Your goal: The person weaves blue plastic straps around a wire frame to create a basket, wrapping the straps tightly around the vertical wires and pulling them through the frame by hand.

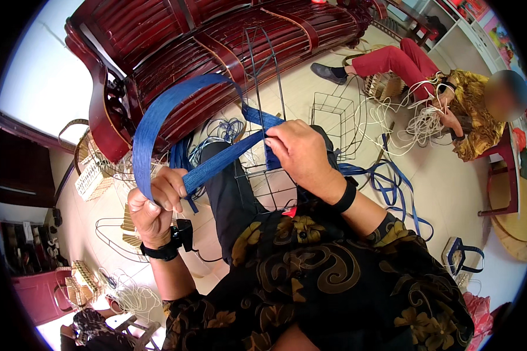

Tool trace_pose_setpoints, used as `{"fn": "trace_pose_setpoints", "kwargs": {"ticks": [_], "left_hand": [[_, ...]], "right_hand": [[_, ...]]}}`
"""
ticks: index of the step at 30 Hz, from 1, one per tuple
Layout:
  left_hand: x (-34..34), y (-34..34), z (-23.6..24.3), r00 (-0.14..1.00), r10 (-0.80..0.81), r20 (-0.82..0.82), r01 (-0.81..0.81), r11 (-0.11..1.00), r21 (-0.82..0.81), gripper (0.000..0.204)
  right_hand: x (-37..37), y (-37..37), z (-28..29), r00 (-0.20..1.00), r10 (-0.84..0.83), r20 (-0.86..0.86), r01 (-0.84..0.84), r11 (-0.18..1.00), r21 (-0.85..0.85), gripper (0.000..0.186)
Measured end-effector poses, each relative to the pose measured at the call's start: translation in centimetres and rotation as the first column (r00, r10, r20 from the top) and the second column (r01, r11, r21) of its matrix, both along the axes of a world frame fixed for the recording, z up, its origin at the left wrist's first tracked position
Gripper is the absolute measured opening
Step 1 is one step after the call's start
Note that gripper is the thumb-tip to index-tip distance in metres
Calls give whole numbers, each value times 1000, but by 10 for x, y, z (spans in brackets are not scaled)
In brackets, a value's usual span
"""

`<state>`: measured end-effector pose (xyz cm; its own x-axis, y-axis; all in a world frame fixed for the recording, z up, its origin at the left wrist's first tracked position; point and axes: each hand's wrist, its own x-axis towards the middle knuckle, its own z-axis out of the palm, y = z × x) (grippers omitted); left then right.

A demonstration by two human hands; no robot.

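My left hand [158,207] is closed on a wide blue woven strap [149,128], which arches up and over toward the right in a big loop. My right hand [298,158] pinches the strap at a black wire frame [249,190] that stands over my lap between my legs. A section of blue strap is wound on the frame below my right fingers, partly hidden by them. More loose blue strap [392,193] lies on the tiled floor to the right.
A dark red slatted bench [216,52] stands ahead. A seated person [386,67] at right handles white cord [416,123]. Another wire frame [331,111] sits between us. Woven baskets [93,175] are at left; another person [91,327] is at lower left.
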<state>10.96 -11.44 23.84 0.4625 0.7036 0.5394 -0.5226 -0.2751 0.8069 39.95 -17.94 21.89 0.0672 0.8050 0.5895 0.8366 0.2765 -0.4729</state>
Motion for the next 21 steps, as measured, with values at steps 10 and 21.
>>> {"fn": "trace_pose_setpoints", "kwargs": {"ticks": [10,21], "left_hand": [[2,35,-3,997,-54,55,55,998,-9,34],[5,54,-11,988,-117,104,121,992,-29,37]], "right_hand": [[-1,20,18,973,-157,167,166,985,-37,27],[28,41,-12,648,-191,-737,-354,781,-514,44]]}}
